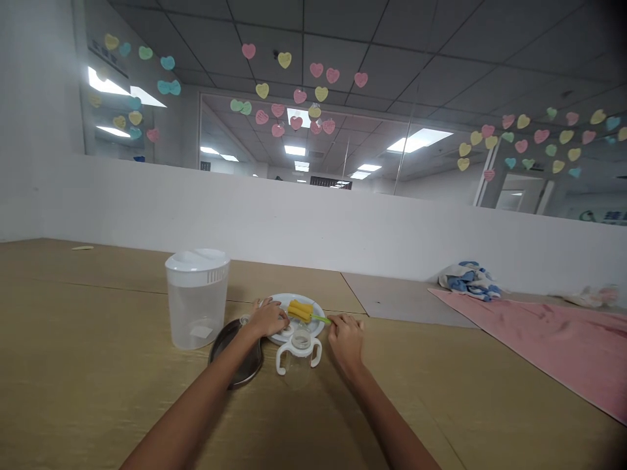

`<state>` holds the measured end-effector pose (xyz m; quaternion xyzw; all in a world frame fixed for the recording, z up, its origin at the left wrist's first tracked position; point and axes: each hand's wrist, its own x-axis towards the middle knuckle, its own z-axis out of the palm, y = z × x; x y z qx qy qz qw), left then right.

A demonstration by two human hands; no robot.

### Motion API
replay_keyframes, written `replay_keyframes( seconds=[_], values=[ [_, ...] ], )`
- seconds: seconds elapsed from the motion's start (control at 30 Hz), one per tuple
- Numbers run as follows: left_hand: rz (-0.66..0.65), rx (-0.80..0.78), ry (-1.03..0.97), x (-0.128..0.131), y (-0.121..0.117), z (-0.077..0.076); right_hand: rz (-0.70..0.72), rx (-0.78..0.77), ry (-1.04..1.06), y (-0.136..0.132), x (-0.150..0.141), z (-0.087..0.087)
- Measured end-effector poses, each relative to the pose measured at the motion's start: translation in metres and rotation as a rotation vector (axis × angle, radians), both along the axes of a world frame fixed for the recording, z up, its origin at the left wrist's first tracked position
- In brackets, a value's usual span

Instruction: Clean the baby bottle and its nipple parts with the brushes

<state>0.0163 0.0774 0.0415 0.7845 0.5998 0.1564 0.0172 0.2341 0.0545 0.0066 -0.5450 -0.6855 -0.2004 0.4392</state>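
Right Hand Grasps a Yellow Sponge Brush Over a White Plate

Nearest, at six o'clock from the white plate [287,298], a clear bottle [300,357] with two white handles stands upright on the brown counter [122,365]. At eight o'clock, partly beneath the left forearm, sits a dark tray [249,365].

The right hand [345,337] is at four o'clock of the plate, its grip clenched on the green handle of the sponge brush [300,311]; the yellow head points toward nine o'clock, over the plate. The left hand [268,318] is at the plate's nine o'clock edge, fingers bent near a small white piece [285,331]; whether its grip grasps that piece I cannot tell.

At ten o'clock stands a tall translucent container [196,313] with a white lid. Farther off, a pink cloth [548,339] spreads at three o'clock, with a bunched blue-and-white cloth [471,281] at two. Beyond, a white wall [294,228] runs under glass dotted with heart-shaped notes [300,96].
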Motion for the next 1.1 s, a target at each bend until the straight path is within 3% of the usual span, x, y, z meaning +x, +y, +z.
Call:
replay_keyframes(
  seconds=[0.2, 0.43, 0.63, 0.83, 1.1],
  values=[
    [-0.036, -0.006, 0.022, 0.000, 0.008, -0.005, -0.036, -0.072, 0.002, -0.001, 0.000, 0.002],
    [-0.030, 0.070, -0.015, -0.001, 0.006, -0.010, -0.063, -0.022, 0.002, 0.003, 0.002, -0.002],
    [0.032, 0.256, -0.100, -0.008, -0.006, -0.005, 0.036, 0.156, -0.056, 0.000, 0.002, 0.001],
    [-0.102, 0.641, -0.289, -0.028, -0.033, -0.016, 0.190, 0.333, -0.140, -0.006, 0.000, 0.003],
    [-0.200, 0.762, -0.292, -0.035, -0.047, -0.029, 0.276, 0.438, -0.216, -0.009, 0.002, 0.002]
  ],
)
